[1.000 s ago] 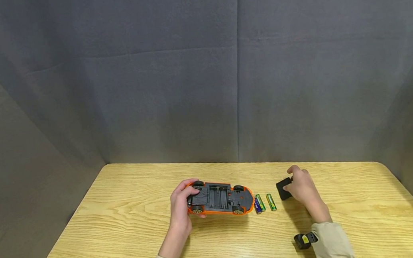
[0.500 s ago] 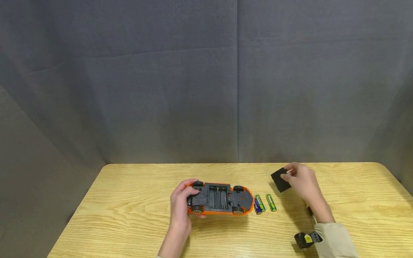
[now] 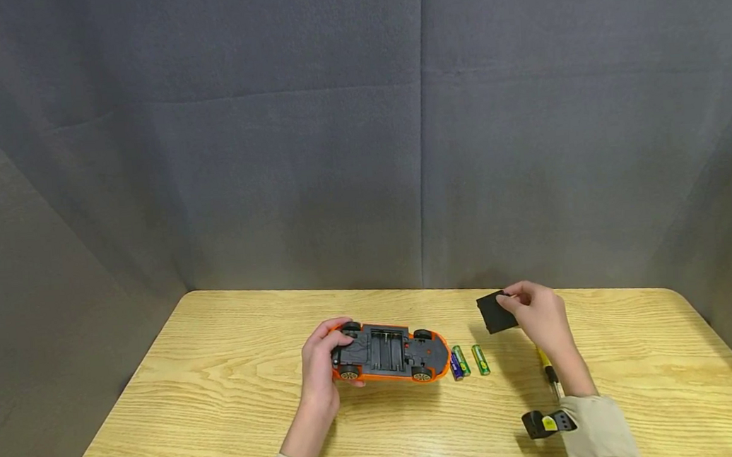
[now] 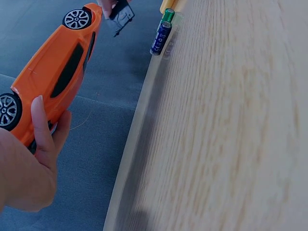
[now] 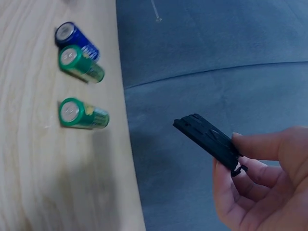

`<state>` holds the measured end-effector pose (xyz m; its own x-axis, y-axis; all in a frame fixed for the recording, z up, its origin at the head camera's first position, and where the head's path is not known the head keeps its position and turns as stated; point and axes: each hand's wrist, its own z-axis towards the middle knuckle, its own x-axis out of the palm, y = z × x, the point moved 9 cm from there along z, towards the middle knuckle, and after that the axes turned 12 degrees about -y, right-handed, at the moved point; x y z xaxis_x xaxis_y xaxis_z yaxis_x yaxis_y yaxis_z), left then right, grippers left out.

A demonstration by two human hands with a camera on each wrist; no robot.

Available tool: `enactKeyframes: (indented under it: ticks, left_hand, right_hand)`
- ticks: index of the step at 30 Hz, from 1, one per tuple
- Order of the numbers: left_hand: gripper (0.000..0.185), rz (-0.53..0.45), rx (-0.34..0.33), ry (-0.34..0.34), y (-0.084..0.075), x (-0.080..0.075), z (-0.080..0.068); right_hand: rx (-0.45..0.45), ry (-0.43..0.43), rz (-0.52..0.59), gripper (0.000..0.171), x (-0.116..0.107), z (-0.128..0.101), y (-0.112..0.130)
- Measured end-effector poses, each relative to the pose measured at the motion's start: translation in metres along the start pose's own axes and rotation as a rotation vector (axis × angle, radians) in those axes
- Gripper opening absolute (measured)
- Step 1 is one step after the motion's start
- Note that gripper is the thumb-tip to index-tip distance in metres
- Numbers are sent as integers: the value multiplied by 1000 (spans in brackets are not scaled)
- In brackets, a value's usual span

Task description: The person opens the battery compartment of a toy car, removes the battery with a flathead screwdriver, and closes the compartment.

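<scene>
An orange toy car (image 3: 389,352) lies upside down on the wooden table (image 3: 225,408), its dark underside and open battery bay facing up. My left hand (image 3: 321,362) grips its left end; the left wrist view shows the orange body (image 4: 57,72) held between thumb and fingers. My right hand (image 3: 538,315) pinches a flat black battery cover (image 3: 490,312) above the table, to the right of the car; the cover (image 5: 208,137) shows edge-on in the right wrist view. Three batteries (image 3: 467,360) lie just right of the car, two green ones (image 5: 83,114) and a blue one (image 5: 77,38).
A yellow-handled screwdriver (image 3: 547,370) lies on the table beside my right forearm. A grey fabric backdrop (image 3: 360,151) walls in the table behind and at both sides.
My right hand has lifted the black cover off the table and carried it up and slightly left, uncovering the screwdriver. The left hand and the car have stayed put.
</scene>
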<state>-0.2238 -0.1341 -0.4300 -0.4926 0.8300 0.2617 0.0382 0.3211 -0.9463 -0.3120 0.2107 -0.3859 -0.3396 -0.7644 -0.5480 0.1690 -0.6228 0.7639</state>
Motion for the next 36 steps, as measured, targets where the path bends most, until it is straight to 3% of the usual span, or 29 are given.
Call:
enactKeyframes:
  ticks: [21, 36]
  left_hand:
    - [32, -2, 1, 3, 0, 1, 0]
    - [30, 2, 8, 17, -1, 0, -1]
  right_hand:
    - [-60, -51, 76, 15, -15, -8, 45]
    - [36, -46, 297, 15, -13, -17, 65]
